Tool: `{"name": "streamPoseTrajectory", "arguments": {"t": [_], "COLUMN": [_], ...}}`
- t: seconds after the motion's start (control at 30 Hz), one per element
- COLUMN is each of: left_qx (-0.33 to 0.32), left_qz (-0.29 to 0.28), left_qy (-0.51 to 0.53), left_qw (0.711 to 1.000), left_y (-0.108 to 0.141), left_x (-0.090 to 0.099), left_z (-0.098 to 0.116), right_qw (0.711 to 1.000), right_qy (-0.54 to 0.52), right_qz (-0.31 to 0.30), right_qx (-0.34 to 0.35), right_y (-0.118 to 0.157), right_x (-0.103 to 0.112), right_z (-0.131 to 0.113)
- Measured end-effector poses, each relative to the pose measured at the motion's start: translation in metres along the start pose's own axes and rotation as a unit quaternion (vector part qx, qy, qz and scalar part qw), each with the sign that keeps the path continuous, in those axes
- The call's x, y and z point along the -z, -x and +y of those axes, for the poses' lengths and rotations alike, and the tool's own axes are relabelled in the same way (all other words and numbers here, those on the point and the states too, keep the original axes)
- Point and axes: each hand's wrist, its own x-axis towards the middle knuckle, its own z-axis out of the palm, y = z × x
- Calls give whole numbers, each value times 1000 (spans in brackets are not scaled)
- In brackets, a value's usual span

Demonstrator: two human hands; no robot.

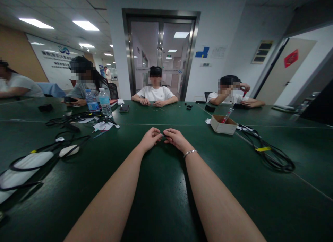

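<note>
My left hand (151,139) and my right hand (177,138) meet fingertip to fingertip just above the green table (156,186). Both are closed in a pinch. Between them shows a tiny dark piece with a light glint (163,135); its kind is too small to make out, and fingers cover most of it. The right wrist wears a silver bracelet (190,153).
To the right are a cardboard box (224,128) holding a red-tipped tool and a coiled black cable (278,158). On the left lie cables, a white mouse (69,150) and papers, with water bottles (105,102) behind. Several people sit around the table.
</note>
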Motion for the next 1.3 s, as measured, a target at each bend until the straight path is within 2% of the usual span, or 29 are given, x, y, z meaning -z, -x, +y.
{"name": "streamPoseTrajectory", "arguments": {"t": [0.13,0.3,0.47,0.63,0.8,0.97,1.13,1.3], "left_qx": [-16,44,-8,47,-9,32,-9,20], "left_qz": [-9,-18,8,-17,9,-11,-15,-25], "left_qy": [15,1,5,4,-8,-5,3,-15], "left_qw": [1000,999,1000,999,1000,999,1000,999], "left_y": [-2,-3,-3,-3,-3,-3,-2,-3], "left_x": [1,0,1,2,2,1,0,-2], "left_z": [0,2,1,1,0,0,1,0], "right_qw": [1000,1000,1000,1000,1000,1000,1000,1000], "right_qy": [-3,-2,-3,2,-7,-4,-6,-1], "right_qz": [-1,0,-1,-1,-9,-11,-9,-19], "right_qx": [3,3,-3,-4,-3,-2,-6,6], "right_y": [1,1,0,0,-1,-2,-2,-2], "right_x": [0,0,0,0,1,2,2,3], "right_z": [-1,-1,-1,0,1,1,2,2]}}
